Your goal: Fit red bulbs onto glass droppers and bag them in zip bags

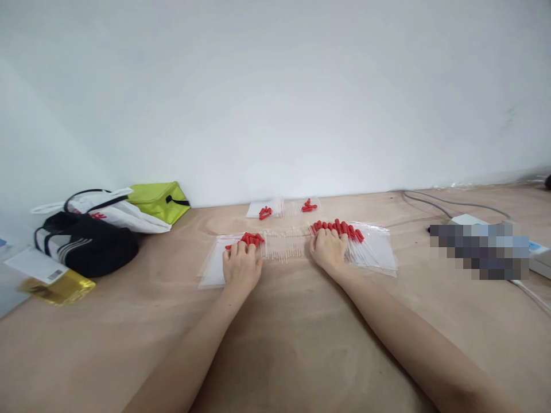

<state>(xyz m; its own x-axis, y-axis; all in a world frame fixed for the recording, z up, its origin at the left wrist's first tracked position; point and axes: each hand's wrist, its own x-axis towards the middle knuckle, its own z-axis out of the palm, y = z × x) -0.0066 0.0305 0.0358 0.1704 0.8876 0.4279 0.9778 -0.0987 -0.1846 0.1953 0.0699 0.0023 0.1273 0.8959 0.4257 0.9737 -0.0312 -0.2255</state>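
My left hand (242,265), fingers curled down, rests on a group of red rubber bulbs (253,238) on a clear zip bag (212,271). My right hand (329,248) is bent in the same way over a bigger row of thin clear droppers (364,252) with red bulbs (338,225). Their stems fan out to the lower right over another clear bag (383,250). Both hands have their fingertips at the bulbs, partly hidden. Between the hands lie rows of small clear pieces with yellowish ends (284,246), too small to name.
Two small heaps of red bulbs (266,213) lie on clear bags (253,207) near the wall. Bags, a black pouch (92,244), a lime-green box-shaped bag (161,201) and a gold packet (69,288) stand at left. Cables (456,202) and a blurred-out item (482,249) are at right.
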